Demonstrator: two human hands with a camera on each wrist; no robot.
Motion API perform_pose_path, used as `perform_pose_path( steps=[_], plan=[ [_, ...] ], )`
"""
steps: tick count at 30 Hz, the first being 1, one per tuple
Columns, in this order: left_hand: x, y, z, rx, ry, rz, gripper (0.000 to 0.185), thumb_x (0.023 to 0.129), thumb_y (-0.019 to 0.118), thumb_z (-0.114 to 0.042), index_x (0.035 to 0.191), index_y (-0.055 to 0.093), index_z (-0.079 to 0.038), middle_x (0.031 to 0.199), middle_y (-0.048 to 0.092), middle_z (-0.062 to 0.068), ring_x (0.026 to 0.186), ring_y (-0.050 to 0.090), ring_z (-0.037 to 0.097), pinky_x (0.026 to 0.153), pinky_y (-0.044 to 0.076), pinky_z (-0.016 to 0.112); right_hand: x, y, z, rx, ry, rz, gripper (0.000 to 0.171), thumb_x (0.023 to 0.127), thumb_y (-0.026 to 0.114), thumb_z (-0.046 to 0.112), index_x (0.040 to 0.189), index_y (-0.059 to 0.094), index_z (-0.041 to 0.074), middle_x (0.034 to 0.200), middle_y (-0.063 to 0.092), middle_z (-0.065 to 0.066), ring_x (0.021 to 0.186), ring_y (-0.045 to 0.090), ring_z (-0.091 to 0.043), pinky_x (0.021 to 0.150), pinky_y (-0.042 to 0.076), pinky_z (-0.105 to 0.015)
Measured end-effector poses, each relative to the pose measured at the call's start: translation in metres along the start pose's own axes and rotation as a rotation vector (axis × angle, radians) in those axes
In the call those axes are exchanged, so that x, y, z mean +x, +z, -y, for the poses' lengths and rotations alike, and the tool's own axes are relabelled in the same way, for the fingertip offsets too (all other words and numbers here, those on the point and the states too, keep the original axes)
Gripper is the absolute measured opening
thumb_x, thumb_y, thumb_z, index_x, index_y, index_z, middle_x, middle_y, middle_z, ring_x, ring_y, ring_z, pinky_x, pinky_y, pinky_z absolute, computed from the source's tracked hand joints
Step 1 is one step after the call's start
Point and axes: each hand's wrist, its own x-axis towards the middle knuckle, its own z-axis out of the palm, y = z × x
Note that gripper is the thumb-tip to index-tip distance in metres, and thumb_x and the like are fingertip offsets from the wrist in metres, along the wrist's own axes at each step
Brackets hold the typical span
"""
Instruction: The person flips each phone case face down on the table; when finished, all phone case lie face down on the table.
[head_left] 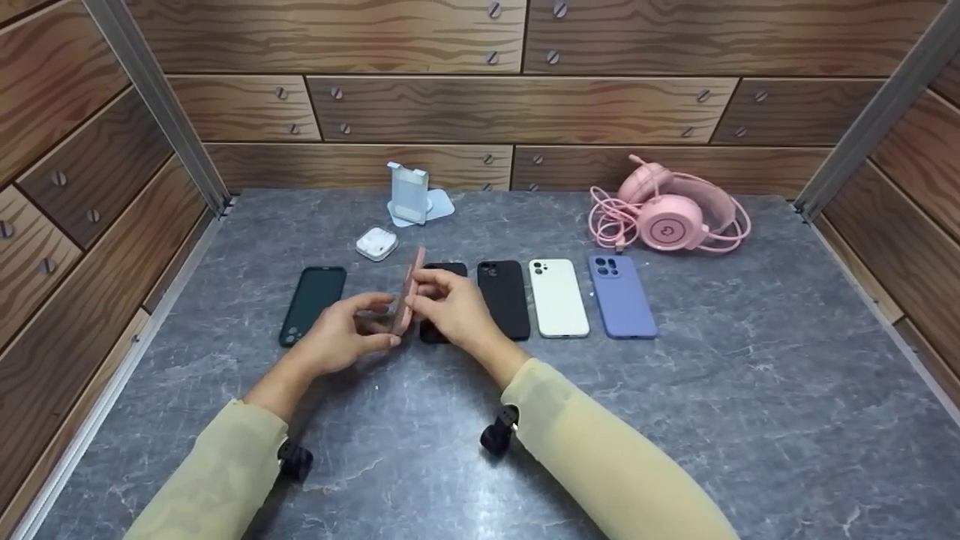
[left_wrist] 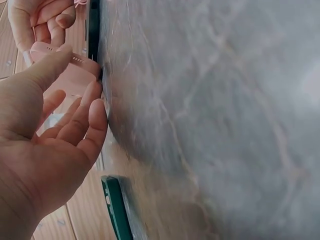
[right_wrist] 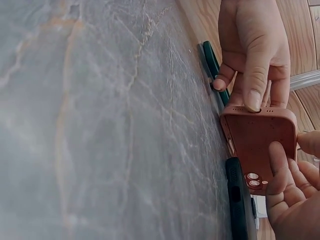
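Grey marble table (head_left: 675,420) carries a row of phone cases, and above it, between the green case (head_left: 312,303) and a black case (head_left: 504,298), both hands hold a pink case (head_left: 409,294) up on edge. Its long axis runs away from the person; the left hand (head_left: 341,339) pinches the near end with thumb and fingertips, while the right hand (head_left: 454,304) curls its fingers around the far, camera end.

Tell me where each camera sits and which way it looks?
Head: sits on the person's head, looks forward and down at the table, both hands and sleeves.
Left wrist: sits on the left wrist, looks along the left hand at the pink phone case.
Right wrist: sits on the right wrist, looks past the right hand to the left hand's fingers.
All views share the pink phone case, held by both hands.
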Motion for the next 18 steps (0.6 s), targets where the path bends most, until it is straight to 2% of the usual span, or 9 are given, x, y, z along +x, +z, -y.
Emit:
perform_pose_path(
  steps=[9,18],
  plan=[
    [0.0003,0.0013,-0.0012,0.053,-0.021,0.010,0.069,0.095,0.084,-0.017,0.155,0.052,-0.003,0.147,0.060,0.021,0.112,0.072,0.029,0.086,0.059,0.039,-0.0016,0.0010,0.0004,0.052,0.024,-0.003,0.046,0.097,0.074,-0.001,0.141,0.064,-0.007,0.112,0.076,-0.019,0.094,0.075,-0.020,0.076,0.063,-0.033],
    [0.0018,0.0045,-0.0031,0.099,-0.021,-0.011,0.068,0.096,0.082,-0.023,0.154,0.053,-0.003,0.144,0.062,0.023,0.108,0.071,0.029,0.084,0.057,0.039,-0.0018,-0.0016,-0.0011,0.044,0.035,-0.026,0.048,0.096,0.076,0.002,0.141,0.064,-0.006,0.106,0.078,-0.015,0.086,0.075,-0.017,0.075,0.063,-0.034]
  ],
)
